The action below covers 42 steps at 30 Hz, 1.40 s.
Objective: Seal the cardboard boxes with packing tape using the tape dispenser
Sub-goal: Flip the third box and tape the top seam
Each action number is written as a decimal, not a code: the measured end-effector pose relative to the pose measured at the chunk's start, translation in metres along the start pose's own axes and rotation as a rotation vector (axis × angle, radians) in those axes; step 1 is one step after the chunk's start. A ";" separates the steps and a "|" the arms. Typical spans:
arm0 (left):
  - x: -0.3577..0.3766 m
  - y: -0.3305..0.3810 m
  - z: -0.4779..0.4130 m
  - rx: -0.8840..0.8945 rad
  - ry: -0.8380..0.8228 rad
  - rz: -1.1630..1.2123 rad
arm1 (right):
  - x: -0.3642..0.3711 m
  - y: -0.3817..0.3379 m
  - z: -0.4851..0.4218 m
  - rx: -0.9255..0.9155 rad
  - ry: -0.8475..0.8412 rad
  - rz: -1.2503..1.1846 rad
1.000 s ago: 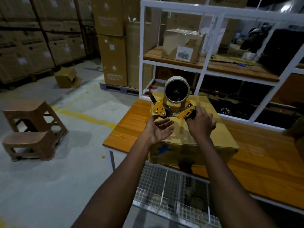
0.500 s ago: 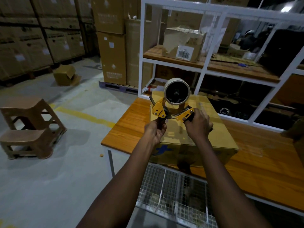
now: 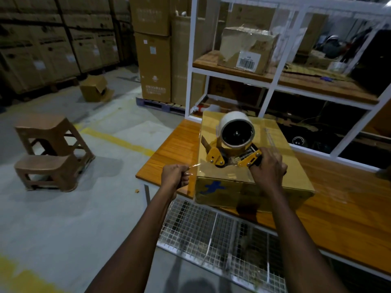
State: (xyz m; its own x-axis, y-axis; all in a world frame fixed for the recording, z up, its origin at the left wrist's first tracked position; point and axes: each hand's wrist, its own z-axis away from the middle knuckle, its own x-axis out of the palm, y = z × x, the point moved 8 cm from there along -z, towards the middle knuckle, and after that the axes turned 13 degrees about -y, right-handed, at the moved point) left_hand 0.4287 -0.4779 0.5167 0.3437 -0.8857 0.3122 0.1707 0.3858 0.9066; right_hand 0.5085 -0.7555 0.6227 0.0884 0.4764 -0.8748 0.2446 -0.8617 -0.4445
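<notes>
Forward, left hand (image 3: 174, 176) pinched on the tape end (image 3: 194, 166), right hand (image 3: 267, 171) tight around the tape dispenser (image 3: 234, 136).

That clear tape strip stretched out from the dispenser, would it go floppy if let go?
Probably floppy: the tape strip looks film-thin and only runs straight because the left hand pinches it taut against the tape dispenser. Likely light, and apt to curl and stick to itself.

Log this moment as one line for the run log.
left hand: pinches tape end | right hand: grips tape dispenser handle | cardboard box: on table, under dispenser
</notes>
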 end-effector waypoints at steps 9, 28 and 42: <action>-0.006 -0.032 -0.014 -0.016 -0.017 -0.130 | 0.011 0.016 0.016 0.023 -0.027 0.066; -0.003 -0.036 -0.029 0.030 -0.134 -0.872 | 0.018 0.007 0.025 0.032 -0.111 0.378; 0.035 -0.058 0.014 0.371 -0.224 -0.898 | 0.019 0.010 0.026 0.021 -0.067 0.364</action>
State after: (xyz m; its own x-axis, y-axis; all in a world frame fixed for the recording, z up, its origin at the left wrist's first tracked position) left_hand 0.4183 -0.5351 0.4786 0.0402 -0.8527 -0.5208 -0.0303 -0.5220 0.8524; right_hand 0.4870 -0.7598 0.5969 0.1024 0.1262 -0.9867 0.1886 -0.9764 -0.1053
